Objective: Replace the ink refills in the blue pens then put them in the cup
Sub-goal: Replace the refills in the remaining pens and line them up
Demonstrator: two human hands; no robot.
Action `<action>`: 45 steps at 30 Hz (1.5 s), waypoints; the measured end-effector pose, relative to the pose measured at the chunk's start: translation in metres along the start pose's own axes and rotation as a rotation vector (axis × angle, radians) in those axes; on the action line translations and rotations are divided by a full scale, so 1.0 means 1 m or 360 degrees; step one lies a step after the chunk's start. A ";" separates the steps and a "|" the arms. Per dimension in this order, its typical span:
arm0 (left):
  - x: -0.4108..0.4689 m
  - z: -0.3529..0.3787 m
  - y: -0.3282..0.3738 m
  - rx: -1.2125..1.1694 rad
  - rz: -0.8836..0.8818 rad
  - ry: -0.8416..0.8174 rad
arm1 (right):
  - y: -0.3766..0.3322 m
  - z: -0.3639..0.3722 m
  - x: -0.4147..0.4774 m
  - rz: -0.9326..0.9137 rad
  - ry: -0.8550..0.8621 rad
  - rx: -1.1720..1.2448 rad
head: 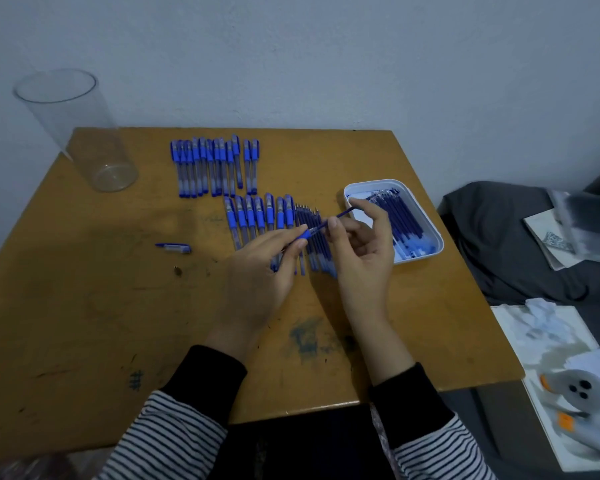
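Striped sleeves are seen at the near edge of the worktop. At its far left corner the clear cup stands upright, with no pen visible in it. A loose cap and a small tip piece lie apart toward the left edge. Two rows of blue pens are laid from the far edge toward the middle. Over the middle, an open pen barrel is grasped by the left grip, fingers curled round it. A thin refill at the barrel's mouth is pinched by the right grip. Loose refills lie under the hands, and more are kept in the white tray near the right edge. The refill swap is judged to be in hand, though whether the refill is being drawn out or fed in cannot be told. Next, the refill must be held in line with the barrel, and tip and cap refitted before the cup is reached.
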State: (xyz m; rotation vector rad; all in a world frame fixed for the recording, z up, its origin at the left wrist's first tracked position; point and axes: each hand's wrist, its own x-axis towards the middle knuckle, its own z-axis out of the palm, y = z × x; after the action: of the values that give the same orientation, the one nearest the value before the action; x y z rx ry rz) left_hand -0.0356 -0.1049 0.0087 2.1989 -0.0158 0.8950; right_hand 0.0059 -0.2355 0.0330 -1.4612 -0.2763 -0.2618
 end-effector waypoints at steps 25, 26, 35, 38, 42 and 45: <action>0.002 -0.007 -0.001 0.0029 0.0076 0.0067 | 0.003 0.001 0.002 -0.0147 -0.0137 -0.0101; 0.002 -0.008 -0.002 0.0027 0.0074 0.0062 | 0.003 0.002 0.001 -0.0153 -0.0144 -0.0109; -0.007 -0.031 -0.008 -0.0024 -0.0024 0.0052 | 0.000 0.014 -0.009 -0.0002 -0.0341 0.0080; -0.012 -0.041 -0.015 -0.0067 -0.0053 0.0121 | -0.002 0.020 -0.011 0.0069 -0.0444 0.0107; -0.017 -0.056 -0.024 -0.0106 -0.0098 0.0164 | -0.001 0.031 -0.016 0.0197 -0.0538 0.0203; -0.023 -0.068 -0.028 -0.0158 -0.0094 0.0208 | -0.003 0.041 -0.022 0.0277 -0.0589 0.0323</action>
State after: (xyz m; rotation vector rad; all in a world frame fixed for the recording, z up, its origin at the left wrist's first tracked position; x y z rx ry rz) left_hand -0.0859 -0.0461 0.0095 2.0354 0.0657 0.9821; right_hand -0.0168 -0.1943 0.0321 -1.3163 -0.4578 0.1768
